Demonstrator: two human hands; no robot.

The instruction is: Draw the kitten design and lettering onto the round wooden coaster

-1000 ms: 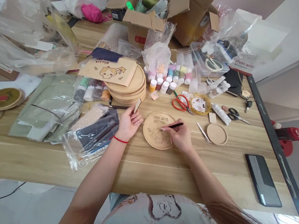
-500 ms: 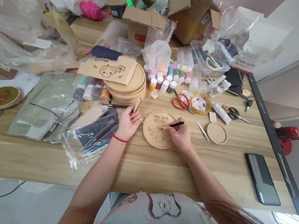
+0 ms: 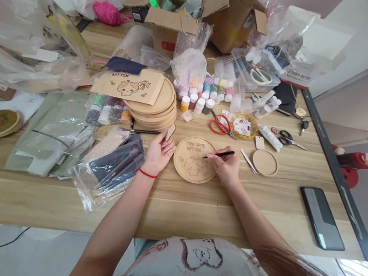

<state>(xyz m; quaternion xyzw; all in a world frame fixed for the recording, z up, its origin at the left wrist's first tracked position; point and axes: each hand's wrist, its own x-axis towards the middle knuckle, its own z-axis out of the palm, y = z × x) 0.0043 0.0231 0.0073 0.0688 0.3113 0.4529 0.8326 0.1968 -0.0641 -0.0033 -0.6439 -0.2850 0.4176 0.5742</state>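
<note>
A round wooden plate (image 3: 187,177) lies flat between my hands, with lettering and a cat outline drawn on it. My right hand (image 3: 227,166) grips a thin black pen-like tool (image 3: 226,153) over the plate's right side. The tool's tip points left at the drawing; whether it touches the wood I cannot tell. To the left of the plate, my left hand (image 3: 159,154) pinches a small flat pale tag (image 3: 170,132) between thumb and fingers. Behind it stands a stack of wooden plates (image 3: 157,122), topped by a printed cat sheet (image 3: 136,89).
Small capped bottles (image 3: 199,106) stand behind the plate. To the right lie red-handled scissors (image 3: 220,125), a coil of gold wire (image 3: 244,125), white tweezers (image 3: 249,161), a wooden ring-rimmed disc (image 3: 265,163) and a phone (image 3: 321,218). Plastic packets (image 3: 109,170) lie left.
My right hand has drawn a little to the right, uncovering more of the drawing. My left hand still holds the tag. The whole view has shifted slightly.
</note>
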